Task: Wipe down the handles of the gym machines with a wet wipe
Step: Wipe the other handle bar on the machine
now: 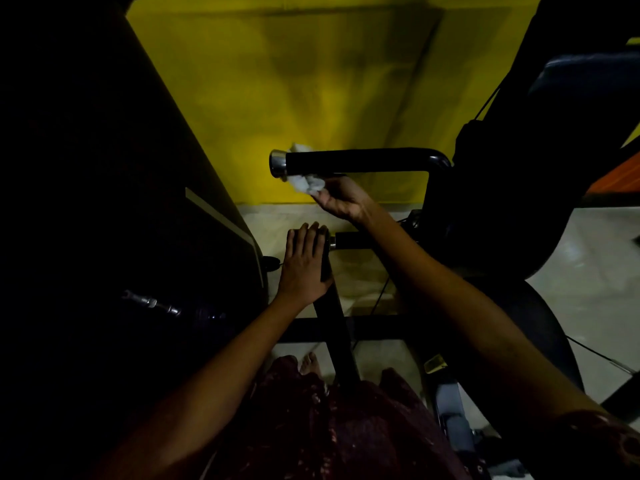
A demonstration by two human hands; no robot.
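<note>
Head view: the right hand [341,199] pinched a crumpled white wet wipe [306,181], which wrapped the chrome-capped end of the upper black handle [360,160] directly above that hand. The left hand [304,263], fingers straight, rested flat on a dark upright bar [334,317], with the lower handle [349,240] just beside its fingertips.

A black upper handle [360,161] with a shiny silver end cap [277,163] stands out against a yellow wall [311,81]. A crumpled white wet wipe [306,183] sits just under the cap. Below the handle, the floor [588,271] is pale grey. A dark red patterned garment [329,427] fills the bottom. An orange patch [616,174] shows to the handle's right.
</note>
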